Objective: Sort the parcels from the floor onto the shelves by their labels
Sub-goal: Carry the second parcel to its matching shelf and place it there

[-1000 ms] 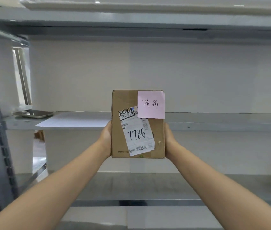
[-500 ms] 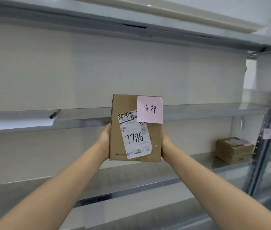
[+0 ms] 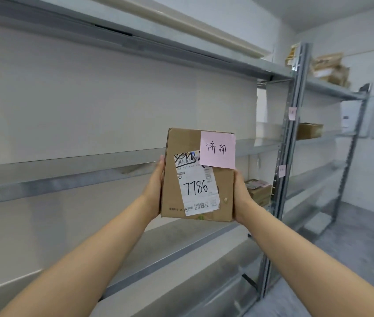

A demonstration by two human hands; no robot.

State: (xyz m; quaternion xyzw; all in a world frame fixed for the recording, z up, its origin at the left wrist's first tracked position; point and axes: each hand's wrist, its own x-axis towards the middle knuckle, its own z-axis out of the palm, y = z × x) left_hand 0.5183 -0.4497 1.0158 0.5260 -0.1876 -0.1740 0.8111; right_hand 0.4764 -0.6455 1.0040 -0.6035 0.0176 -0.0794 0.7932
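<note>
I hold a brown cardboard parcel (image 3: 223,191) up in front of me, its face toward the camera. A pink sticky note (image 3: 217,149) with handwritten characters covers its top right corner, and a white shipping label (image 3: 196,187) reads 7786. My left hand (image 3: 155,186) presses its left side and my right hand (image 3: 239,197) presses its right side. The parcel hangs in the air before a grey metal shelf (image 3: 67,177), apart from it.
A steel upright (image 3: 289,143) with small pink notes (image 3: 292,113) divides two shelf bays. Brown parcels sit on the shelf behind my right hand (image 3: 258,191), on the far bay's middle shelf (image 3: 309,131) and top shelf (image 3: 331,69). Grey floor (image 3: 364,236) lies to the right.
My view has swung to the right along the shelves, bringing the upright and the far bay with its parcels into sight. The parcel stays held between both hands.
</note>
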